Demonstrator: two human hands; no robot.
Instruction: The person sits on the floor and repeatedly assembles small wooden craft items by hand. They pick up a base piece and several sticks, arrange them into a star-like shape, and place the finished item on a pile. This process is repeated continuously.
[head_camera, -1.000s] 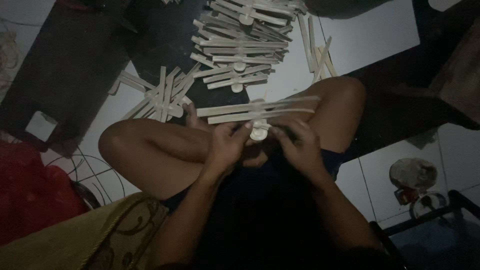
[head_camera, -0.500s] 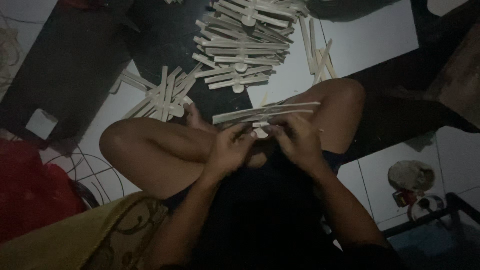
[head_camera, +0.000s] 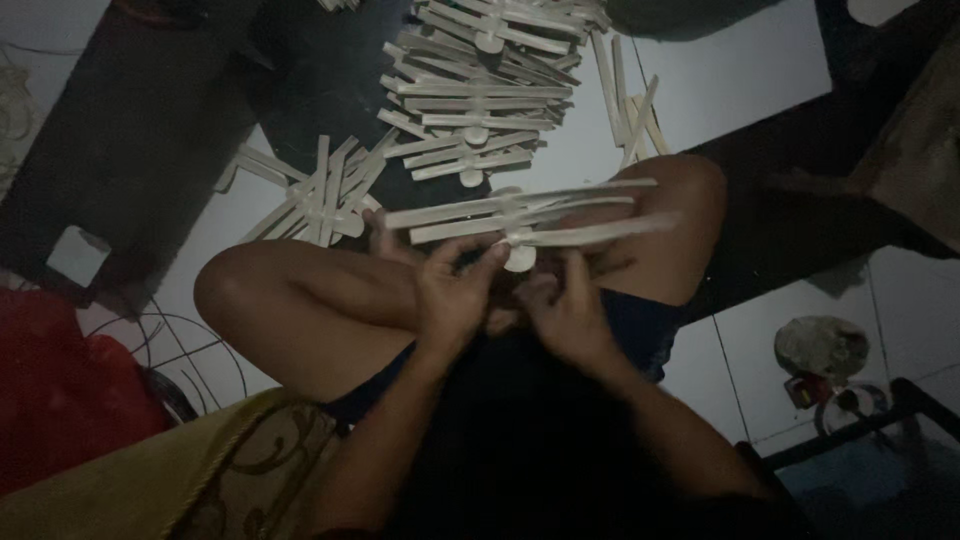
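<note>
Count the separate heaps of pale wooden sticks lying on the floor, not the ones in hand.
3: a big stack at top centre, a fanned bunch left of it, a few loose sticks to its right. Dim light may hide more.

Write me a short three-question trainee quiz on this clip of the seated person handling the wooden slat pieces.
1. True or false: both the left hand and the right hand grip the slat assembly above the person's lap.
2. Multiple choice: where does the big stack of finished slat assemblies lie? A) on the red cloth B) on the floor beyond the knees C) on the yellow patterned cushion
3. Fill in: the small fan of loose slats lies on the floor just beyond the person's ____ knee.

Key: 1 true; 2 B; 3 left. The red cloth and yellow patterned cushion sit on the person's left side, bare of slats.
</note>
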